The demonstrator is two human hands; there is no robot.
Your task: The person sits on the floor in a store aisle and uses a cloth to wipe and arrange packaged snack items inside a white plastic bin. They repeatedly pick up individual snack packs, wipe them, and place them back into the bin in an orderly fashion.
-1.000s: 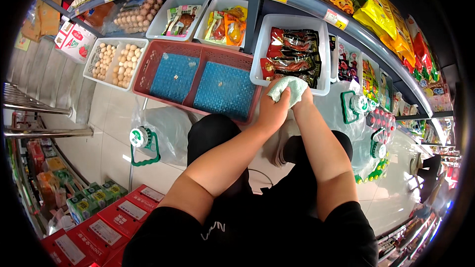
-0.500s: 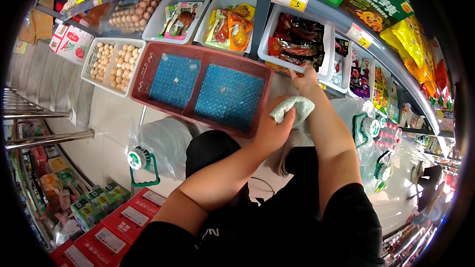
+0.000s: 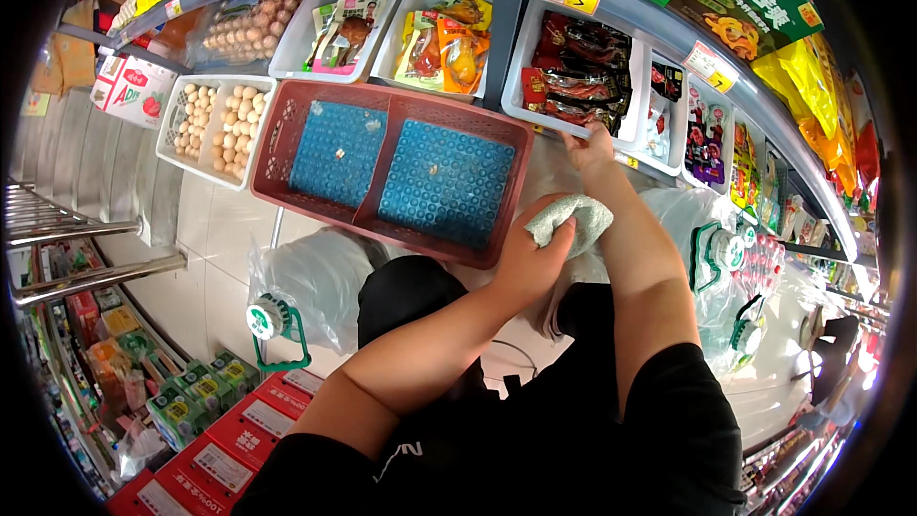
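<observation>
Two hands work at a shop shelf (image 3: 611, 0) that curves across the top from ten to two o'clock, lined with white trays. Largest below it is a red basket (image 3: 521, 182) near the centre, split into two bays each lined with a blue mat (image 3: 446, 182); just to its nine o'clock side sits a white crate of eggs (image 3: 215, 119). At one o'clock a white tray of dark red packets (image 3: 585, 72) hangs at the shelf edge. Clear plastic bags with green handles (image 3: 296, 277) slump on the floor at seven and three o'clock, and red cartons (image 3: 248, 430) stack at seven o'clock low down. The left hand (image 3: 530, 253), just right of centre, has its fingers clenched around a pale green cloth (image 3: 571, 222), which sits against the basket's right corner. A second ago that cloth was up at the tray of packets, held by both hands; it has since dropped away to the left hand alone. The right hand (image 3: 592, 148) has parted from it and now reaches up to the tray's lower lip, fingers spread and touching the rim, grasping nothing that I can make out. Wiping at the tray looks paused while that hand attends to the tray itself.
</observation>
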